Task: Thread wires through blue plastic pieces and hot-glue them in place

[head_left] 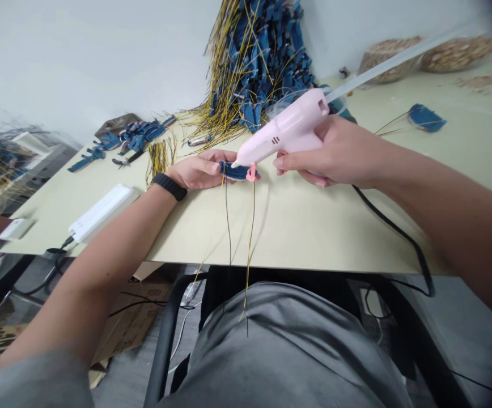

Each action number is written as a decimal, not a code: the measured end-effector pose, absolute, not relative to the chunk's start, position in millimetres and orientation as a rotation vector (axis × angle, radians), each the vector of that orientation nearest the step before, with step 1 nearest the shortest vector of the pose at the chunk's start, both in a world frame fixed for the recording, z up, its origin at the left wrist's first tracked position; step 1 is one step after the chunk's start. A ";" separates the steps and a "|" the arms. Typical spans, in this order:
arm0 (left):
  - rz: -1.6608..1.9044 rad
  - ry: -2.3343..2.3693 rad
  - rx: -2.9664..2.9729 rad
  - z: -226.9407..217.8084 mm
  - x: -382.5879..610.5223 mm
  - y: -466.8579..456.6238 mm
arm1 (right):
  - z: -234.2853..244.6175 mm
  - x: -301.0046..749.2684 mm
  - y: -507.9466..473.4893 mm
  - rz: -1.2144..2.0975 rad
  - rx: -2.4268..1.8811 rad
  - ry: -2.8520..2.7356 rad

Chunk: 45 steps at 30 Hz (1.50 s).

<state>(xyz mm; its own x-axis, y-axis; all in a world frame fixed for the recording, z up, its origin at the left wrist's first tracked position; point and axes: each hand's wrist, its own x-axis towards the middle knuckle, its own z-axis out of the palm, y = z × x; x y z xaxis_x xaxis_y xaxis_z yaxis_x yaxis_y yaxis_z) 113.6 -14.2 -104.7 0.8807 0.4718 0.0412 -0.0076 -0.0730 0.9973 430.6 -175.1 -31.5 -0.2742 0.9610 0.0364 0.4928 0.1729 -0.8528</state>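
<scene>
My right hand point(339, 150) is wrapped round the handle of a pale pink hot glue gun point(286, 127), with a long clear glue stick point(382, 65) out of its back. The gun's nozzle points left and down, right at a small blue strip-like piece point(236, 171); whether it touches, I cannot tell. My left hand point(201, 170) grips that piece between thumb and fingers. Thin black and yellow wires point(252, 226) hang from it over the table's front edge. The gun's pink stand point(251, 172) overlaps the piece's right end in view.
A tall heap of blue pieces with yellow wires point(263, 62) stands at the back. Left are more blue pieces point(144, 131), pliers point(129, 160) and a white power strip point(104, 212). One blue piece point(427, 118) lies right; the gun's black cable point(399, 232) hangs over the edge.
</scene>
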 end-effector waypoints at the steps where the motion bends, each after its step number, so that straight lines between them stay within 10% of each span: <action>1: 0.411 0.367 1.605 -104.6 113.6 -14.1 | -31.4 430.0 -175.6 0.993 -1.372 -1.851; 45: 0.310 0.337 1.718 -92.5 125.0 -24.9 | -26.1 430.1 -176.2 1.025 -1.427 -1.927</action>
